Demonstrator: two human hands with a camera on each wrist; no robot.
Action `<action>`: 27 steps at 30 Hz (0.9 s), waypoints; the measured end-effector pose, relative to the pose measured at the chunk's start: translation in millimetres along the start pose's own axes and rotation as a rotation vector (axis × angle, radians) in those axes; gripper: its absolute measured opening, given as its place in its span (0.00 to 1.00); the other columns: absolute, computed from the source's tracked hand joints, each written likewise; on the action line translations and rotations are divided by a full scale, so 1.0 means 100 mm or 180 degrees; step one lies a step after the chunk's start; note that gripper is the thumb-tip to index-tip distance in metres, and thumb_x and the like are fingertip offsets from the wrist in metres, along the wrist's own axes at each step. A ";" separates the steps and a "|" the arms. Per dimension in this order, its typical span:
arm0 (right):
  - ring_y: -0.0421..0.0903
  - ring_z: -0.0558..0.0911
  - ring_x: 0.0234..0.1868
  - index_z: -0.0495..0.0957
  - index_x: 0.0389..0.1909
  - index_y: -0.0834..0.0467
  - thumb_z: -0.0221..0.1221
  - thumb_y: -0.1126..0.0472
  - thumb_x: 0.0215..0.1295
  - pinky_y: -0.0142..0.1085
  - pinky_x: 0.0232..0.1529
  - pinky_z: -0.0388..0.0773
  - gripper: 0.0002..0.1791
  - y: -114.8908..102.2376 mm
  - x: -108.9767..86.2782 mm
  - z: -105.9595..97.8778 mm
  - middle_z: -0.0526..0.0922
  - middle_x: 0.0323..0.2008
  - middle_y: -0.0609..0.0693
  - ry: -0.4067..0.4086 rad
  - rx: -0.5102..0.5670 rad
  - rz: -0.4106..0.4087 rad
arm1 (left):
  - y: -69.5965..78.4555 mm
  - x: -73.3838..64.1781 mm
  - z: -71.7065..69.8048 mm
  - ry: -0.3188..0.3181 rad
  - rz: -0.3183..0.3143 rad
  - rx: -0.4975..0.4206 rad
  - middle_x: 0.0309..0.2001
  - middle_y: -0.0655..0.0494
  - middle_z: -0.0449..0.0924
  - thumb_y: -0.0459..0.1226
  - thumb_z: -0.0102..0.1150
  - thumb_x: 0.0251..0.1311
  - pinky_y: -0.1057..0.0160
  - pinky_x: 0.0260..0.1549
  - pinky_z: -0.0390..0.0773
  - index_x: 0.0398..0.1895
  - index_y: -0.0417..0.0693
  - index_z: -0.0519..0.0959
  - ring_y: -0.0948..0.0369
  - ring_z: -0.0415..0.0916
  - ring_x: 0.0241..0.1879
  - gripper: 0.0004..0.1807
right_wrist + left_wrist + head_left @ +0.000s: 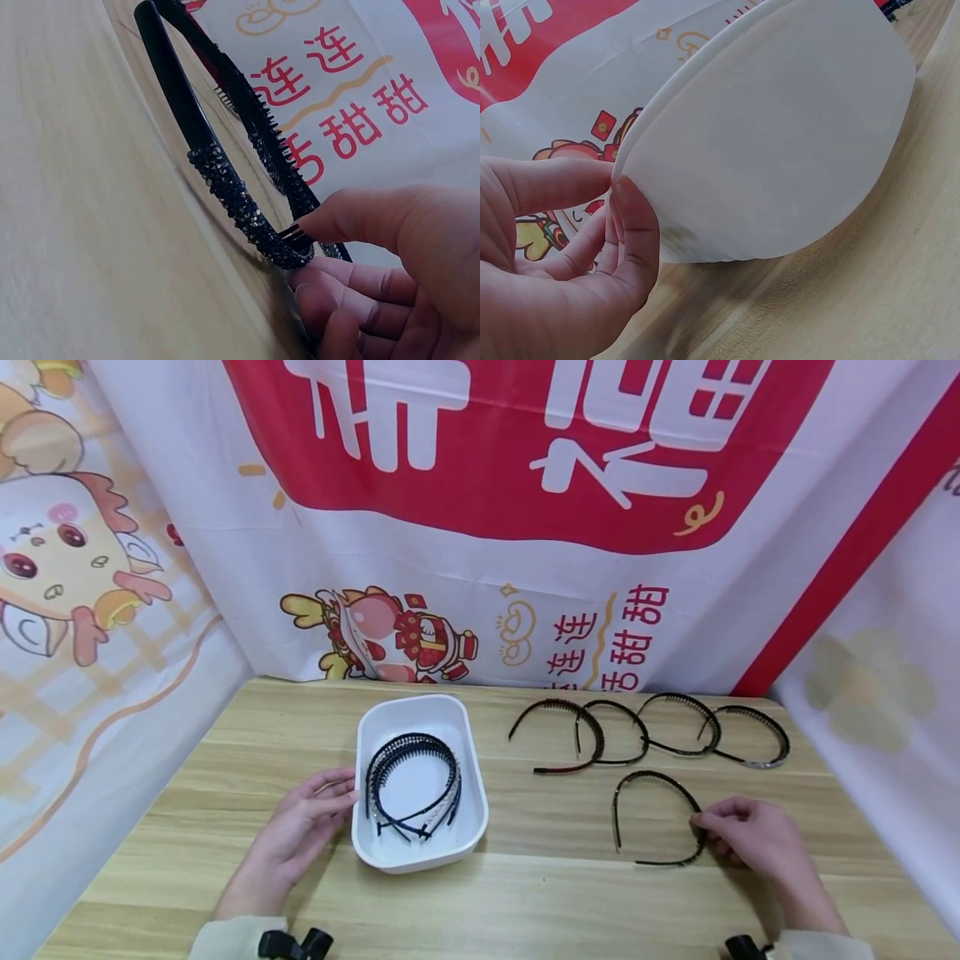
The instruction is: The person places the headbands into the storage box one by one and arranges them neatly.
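In the head view my right hand (753, 835) pinches the right side of a black headband (663, 778) at the table's right. Seen from the right wrist, that headband (225, 191) carries dark glittering stones on its outside and comb teeth inside; thumb and fingers hold it between them. My left hand (315, 818) is at the left rim of a white plastic basin (474, 777). The left wrist view shows the left thumb and fingers (634, 232) pinching the basin's rim. Several dark headbands (416, 743) lie stacked inside the basin, one with a pale, shiny band.
Behind the held headband, a row of overlapping headbands lies on the wooden table (540, 902): a reddish-brown one (596, 735) at the left, black ones (716, 727) to its right. A printed red and white cloth (480, 568) hangs at the table's back edge.
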State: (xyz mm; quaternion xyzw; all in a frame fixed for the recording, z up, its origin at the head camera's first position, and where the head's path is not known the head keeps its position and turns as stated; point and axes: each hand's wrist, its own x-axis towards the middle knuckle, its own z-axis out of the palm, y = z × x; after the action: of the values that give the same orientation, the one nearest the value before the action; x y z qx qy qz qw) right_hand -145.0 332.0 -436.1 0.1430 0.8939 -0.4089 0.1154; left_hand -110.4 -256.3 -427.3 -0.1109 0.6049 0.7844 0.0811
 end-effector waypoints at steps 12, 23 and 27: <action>0.42 0.85 0.31 0.85 0.53 0.63 0.69 0.47 0.70 0.34 0.29 0.83 0.24 -0.34 0.03 0.12 0.89 0.30 0.48 0.0156 -0.0150 -0.0452 | -0.01 0.01 -0.03 -0.0005 0.0004 0.0022 0.51 0.61 0.84 0.24 0.59 0.70 0.68 0.58 0.82 0.56 0.53 0.77 0.65 0.82 0.53 0.18; 0.45 0.89 0.32 0.87 0.49 0.61 0.71 0.50 0.68 0.34 0.32 0.85 0.19 -0.86 0.04 0.30 0.91 0.34 0.51 0.0125 -0.0115 -0.0901 | -0.02 0.00 -0.02 -0.0007 0.0026 0.0025 0.51 0.61 0.84 0.24 0.59 0.69 0.68 0.58 0.82 0.55 0.53 0.78 0.65 0.82 0.53 0.18; 0.46 0.88 0.32 0.88 0.48 0.60 0.72 0.52 0.67 0.34 0.32 0.85 0.17 -1.08 0.04 0.40 0.91 0.35 0.51 0.0044 -0.0034 -0.1006 | -0.02 0.00 0.00 -0.0003 0.0022 -0.0013 0.51 0.61 0.84 0.24 0.59 0.69 0.68 0.57 0.82 0.55 0.53 0.78 0.65 0.82 0.52 0.17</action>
State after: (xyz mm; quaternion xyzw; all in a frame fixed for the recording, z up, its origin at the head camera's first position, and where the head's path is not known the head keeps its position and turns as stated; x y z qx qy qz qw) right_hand -183.2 234.6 -387.9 0.0028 0.9082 -0.4163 0.0442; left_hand -109.9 -256.2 -429.2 -0.1086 0.6036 0.7859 0.0784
